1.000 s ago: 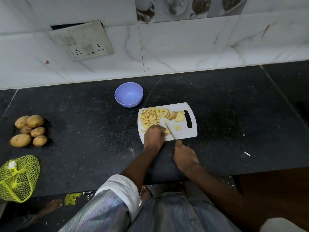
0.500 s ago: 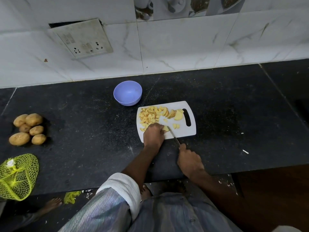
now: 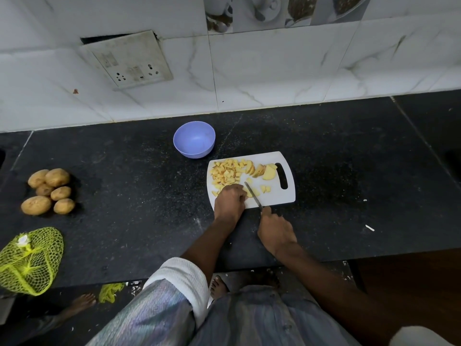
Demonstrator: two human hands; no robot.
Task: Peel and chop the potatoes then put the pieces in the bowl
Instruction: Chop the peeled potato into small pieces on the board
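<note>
A white cutting board [image 3: 279, 196] lies on the black counter with a heap of chopped potato pieces [image 3: 225, 174] at its left and larger slices [image 3: 268, 172] near its handle slot. My left hand [image 3: 230, 202] is curled over a potato piece at the board's near edge. My right hand [image 3: 275, 229] grips a knife [image 3: 253, 194] whose blade lies on the board just right of my left fingers. An empty lilac bowl [image 3: 194, 138] stands behind the board to the left.
Several unpeeled potatoes [image 3: 50, 191] lie at the counter's left. A yellow net bag [image 3: 30, 260] hangs over the near left edge. The tiled wall with a socket plate [image 3: 129, 61] bounds the back. A bare foot [image 3: 82, 303] stands on the floor, lower left.
My right hand drew back toward me with the knife half a second ago and has since pushed forward again, blade beside my left fingers. My left hand stays on the potato piece.
</note>
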